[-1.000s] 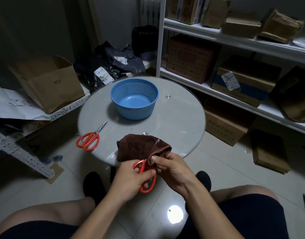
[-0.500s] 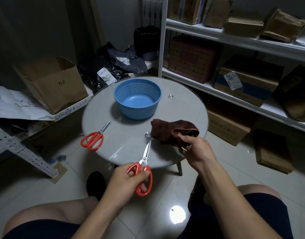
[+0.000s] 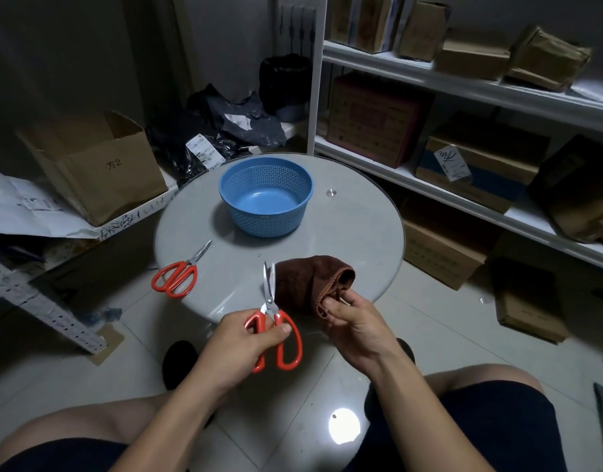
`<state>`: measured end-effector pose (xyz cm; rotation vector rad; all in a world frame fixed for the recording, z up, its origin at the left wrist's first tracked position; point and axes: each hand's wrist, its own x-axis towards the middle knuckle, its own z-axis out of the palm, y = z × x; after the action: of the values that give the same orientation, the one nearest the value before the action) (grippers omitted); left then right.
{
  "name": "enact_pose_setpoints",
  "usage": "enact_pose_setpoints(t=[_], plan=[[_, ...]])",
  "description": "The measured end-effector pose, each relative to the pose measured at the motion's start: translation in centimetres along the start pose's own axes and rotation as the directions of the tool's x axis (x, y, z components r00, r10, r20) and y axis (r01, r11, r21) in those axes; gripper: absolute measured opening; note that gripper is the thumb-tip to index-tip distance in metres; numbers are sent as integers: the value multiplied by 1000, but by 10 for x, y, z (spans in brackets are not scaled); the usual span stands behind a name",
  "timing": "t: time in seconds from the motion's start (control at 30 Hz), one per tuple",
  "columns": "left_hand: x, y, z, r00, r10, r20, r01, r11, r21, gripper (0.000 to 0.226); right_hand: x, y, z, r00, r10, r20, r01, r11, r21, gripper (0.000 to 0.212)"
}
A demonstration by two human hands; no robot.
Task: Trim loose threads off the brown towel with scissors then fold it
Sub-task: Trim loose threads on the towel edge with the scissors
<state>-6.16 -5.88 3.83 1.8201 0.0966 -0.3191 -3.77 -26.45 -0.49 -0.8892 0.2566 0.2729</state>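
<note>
Left hand [image 3: 239, 349]: gripping the red handles of the scissors [image 3: 274, 321] in front of the near table edge; thumb lying across the upper part of the handles.
Scissors in hand: blades pointing up and away from the person, standing slightly parted, tips lying just beside the left edge of the brown towel [image 3: 310, 281]; whether the tips are touching the cloth cannot be told.
Right hand [image 3: 356, 327]: pinching the near hemmed corner of the brown towel between thumb and fingers, holding that corner at the table edge.
Brown towel: lying bunched and loosely rolled on the near right part of the round table [image 3: 361, 240], its near end hanging into the right hand; one stitched hem is showing along the raised fold.
Loose threads: too small to make out.
Second scissors [image 3: 177, 275]: lying flat on the left part of the table, red handles toward the person, blades pointing away to the right, well apart from the towel.
Blue basket [image 3: 266, 195]: standing upright on the far part of the table, apart from both scissors and the towel.
Surroundings: cardboard box [image 3: 96, 165] standing to the left; white shelving [image 3: 463, 83] carrying boxes to the right.
</note>
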Motion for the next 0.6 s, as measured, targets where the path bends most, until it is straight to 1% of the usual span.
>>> enact_pose_setpoints(t=[0.07,0.13,0.2,0.27,0.3,0.4,0.5,0.6], plan=[[-1,7,1,998,-8,65,5,999,42,35,-2,4,2,999,13,43,-13,1000,-7,60],[-1,13,3,996,-14,92,8,998,65,34,-6,2,7,996,21,91,-18,999,-31,62],[-1,18,4,991,-36,128,30,999,43,36,-6,0,11,991,37,127,-27,997,-74,63],[-1,21,5,981,-62,186,56,998,40,32,-6,-2,14,989,52,138,-34,991,-128,66],[-1,22,5,975,-73,210,63,997,52,31,-6,-2,15,989,58,138,-36,987,-158,63],[0,24,6,959,-93,267,75,994,79,32,-6,-1,17,989,64,132,-34,975,-220,41],[-1,25,10,942,-105,319,84,993,80,20,-8,1,21,990,39,135,-1,963,-268,40],[-2,23,10,936,-114,334,89,992,89,28,-6,1,23,998,-3,68,21,964,-265,39]])
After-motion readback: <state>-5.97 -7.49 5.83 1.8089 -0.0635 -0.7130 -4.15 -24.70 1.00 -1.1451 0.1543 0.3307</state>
